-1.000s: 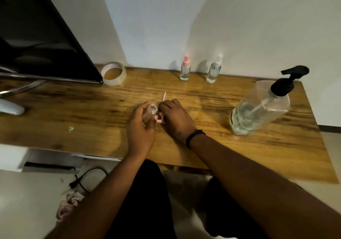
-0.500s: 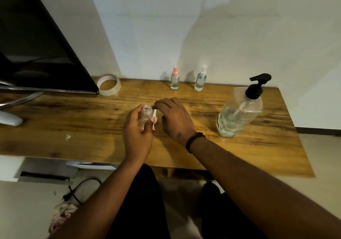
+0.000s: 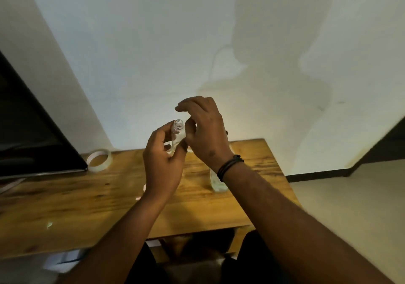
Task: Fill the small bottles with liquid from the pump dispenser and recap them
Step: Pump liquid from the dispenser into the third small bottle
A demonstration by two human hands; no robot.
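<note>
Far left: dark flat monitor panel (image 3: pixel 32 134), lower edge over the wooden desk (image 3: pixel 65 196). Just right of its corner, a roll of clear packing tape (image 3: pixel 99 160) lies flat on the desk near the wall. Small pale scrap (image 3: pixel 49 225) on the desk toward the front-left edge.

Centre: left hand (image 3: pixel 162 163) raised above the desk, grip grasping a small clear plastic bottle (image 3: pixel 178 133) — thumb on the near side, fingers wrapped behind the body. Bottle is uncapped, threaded neck and open mouth up, roughly upright with a slight tilt. Looks transparent; liquid level can't be made out. It's held in the air in front of the wall, well clear of the desk top.

Right hand (image 3: pixel 203 134) is directly beside the bottle, touching its right side around the neck and shoulder. Fingers curled, index arched over above the mouth. Whether that grip pinches anything, e.g. a cap, cannot be told — the back of the hand blocks it. Black cord bracelet (image 3: pixel 230 166) on the right wrist.

Right forearm covers most of the large clear pump dispenser bottle (image 3: pixel 215 184); only its lower base shows on the desk below the wrist. Pump head hidden.

Beyond: pale wall carrying the person's shadow (image 3: pixel 274 75).
</note>
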